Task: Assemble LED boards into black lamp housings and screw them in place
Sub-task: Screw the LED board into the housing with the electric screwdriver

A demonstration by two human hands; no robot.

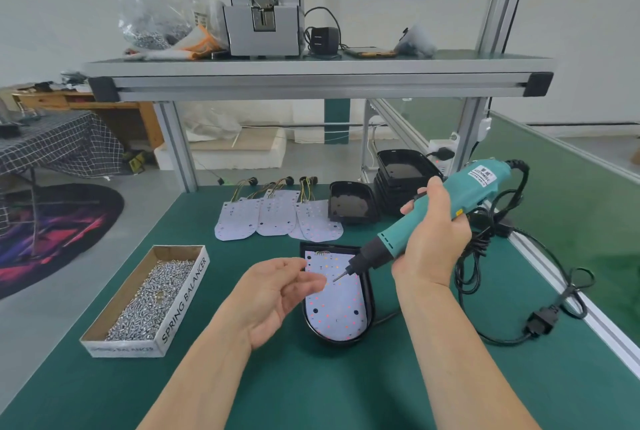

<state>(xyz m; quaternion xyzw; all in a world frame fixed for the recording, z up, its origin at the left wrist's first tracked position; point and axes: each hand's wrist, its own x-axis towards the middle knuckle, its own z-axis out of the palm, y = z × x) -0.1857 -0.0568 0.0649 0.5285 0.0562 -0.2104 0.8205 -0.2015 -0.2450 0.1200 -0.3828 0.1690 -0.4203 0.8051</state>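
Green bench (346, 388), mid-frame: black housing (370, 294) w/ LED board (341, 305) seated in it. Left hand (277, 294) covers the board's left edge. Its fingertips blur by the bit tip, so I can't tell if they pinch a screw. Right hand (433, 232) grips the teal screwdriver (450, 207), tilted, bit over the board. Screw box (183, 294) sits at left.

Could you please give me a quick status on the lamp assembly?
Right hand grips electric screwdriver, bit over LED board. Left hand at bit tip, screw not discernible. Board seated in black housing. Screwdriver cord lies right of housing.
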